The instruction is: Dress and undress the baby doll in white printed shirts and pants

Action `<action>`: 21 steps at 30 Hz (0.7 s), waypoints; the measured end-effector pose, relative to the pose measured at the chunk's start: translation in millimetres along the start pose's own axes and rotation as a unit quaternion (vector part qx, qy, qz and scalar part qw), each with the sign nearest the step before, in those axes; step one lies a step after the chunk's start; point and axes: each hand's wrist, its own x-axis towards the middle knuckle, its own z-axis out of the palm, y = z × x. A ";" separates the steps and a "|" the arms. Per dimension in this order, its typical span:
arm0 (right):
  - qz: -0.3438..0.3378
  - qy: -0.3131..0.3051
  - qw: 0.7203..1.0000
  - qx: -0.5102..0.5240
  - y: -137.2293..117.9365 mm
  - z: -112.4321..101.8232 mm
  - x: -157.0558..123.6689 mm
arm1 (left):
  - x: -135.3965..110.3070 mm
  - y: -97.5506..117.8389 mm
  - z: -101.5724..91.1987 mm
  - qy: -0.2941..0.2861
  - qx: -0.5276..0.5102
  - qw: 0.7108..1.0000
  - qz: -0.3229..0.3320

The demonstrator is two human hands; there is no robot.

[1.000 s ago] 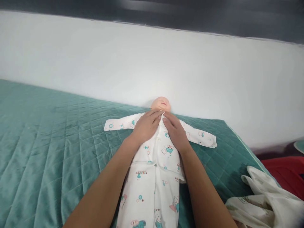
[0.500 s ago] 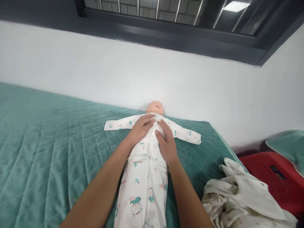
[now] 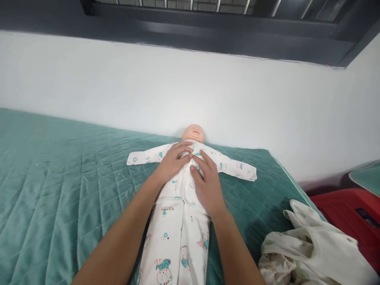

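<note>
A baby doll (image 3: 193, 133) lies on its back on a teal quilted bed cover (image 3: 59, 170), its head against the wall. It wears a white printed sleepsuit (image 3: 175, 233) with both sleeves spread out sideways. My left hand (image 3: 172, 163) rests on the doll's chest, fingers curled onto the front opening just below the collar. My right hand (image 3: 207, 183) lies beside it on the chest, thumb and forefinger pressed on the same strip of snaps. The two hands touch at the fingertips.
A crumpled heap of pale printed baby clothes (image 3: 311, 249) lies at the bed's right corner. Beyond the bed edge sits a red object (image 3: 347, 209). A white wall (image 3: 208, 91) with a dark window frame (image 3: 208, 35) runs close behind the doll.
The view has lifted and shifted, so the window frame now shows. Both hands stay on the doll's chest, and my right hand has slid a little lower along the front opening.
</note>
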 end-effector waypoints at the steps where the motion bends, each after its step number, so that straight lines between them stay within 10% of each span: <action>1: 0.001 0.003 1.000 0.005 -0.4 0.2 -0.2 | 0.1 0.1 1.1 0.007 0.017 1.000 0.007; 12: 0.072 0.057 0.975 0.204 -0.8 -3.6 -0.3 | -11.9 7.6 -1.2 -0.015 0.048 0.996 0.068; 21: 0.017 0.028 0.991 0.130 -4.3 -5.3 -27.3 | -53.3 -1.7 -9.1 -0.022 0.028 0.998 0.045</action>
